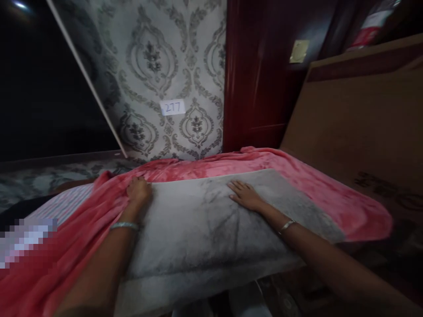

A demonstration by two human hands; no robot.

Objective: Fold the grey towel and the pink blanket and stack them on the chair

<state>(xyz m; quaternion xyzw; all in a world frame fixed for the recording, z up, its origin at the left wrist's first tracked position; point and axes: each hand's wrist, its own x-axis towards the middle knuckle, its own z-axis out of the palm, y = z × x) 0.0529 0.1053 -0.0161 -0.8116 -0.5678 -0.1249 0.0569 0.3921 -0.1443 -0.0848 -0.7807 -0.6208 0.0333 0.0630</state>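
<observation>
A grey-and-white plush cloth (185,220) lies spread over a pink blanket (360,211), its near edge hanging over the front. My left hand (139,191) is at the cloth's far left corner, fingers bent over its edge where it meets the blanket; the fingertips are partly hidden. Further right, my right hand (246,196) rests flat on the upper part of the cloth, palm down with fingers spread. Dark creases and shading run across the cloth between and below the hands.
A large cardboard box (357,114) stands at the right, with a bottle (372,24) above it. Behind are patterned wallpaper with a paper marked 277 (172,107) and a dark red door panel (257,79). A black screen (49,88) is at left, above striped fabric (71,202).
</observation>
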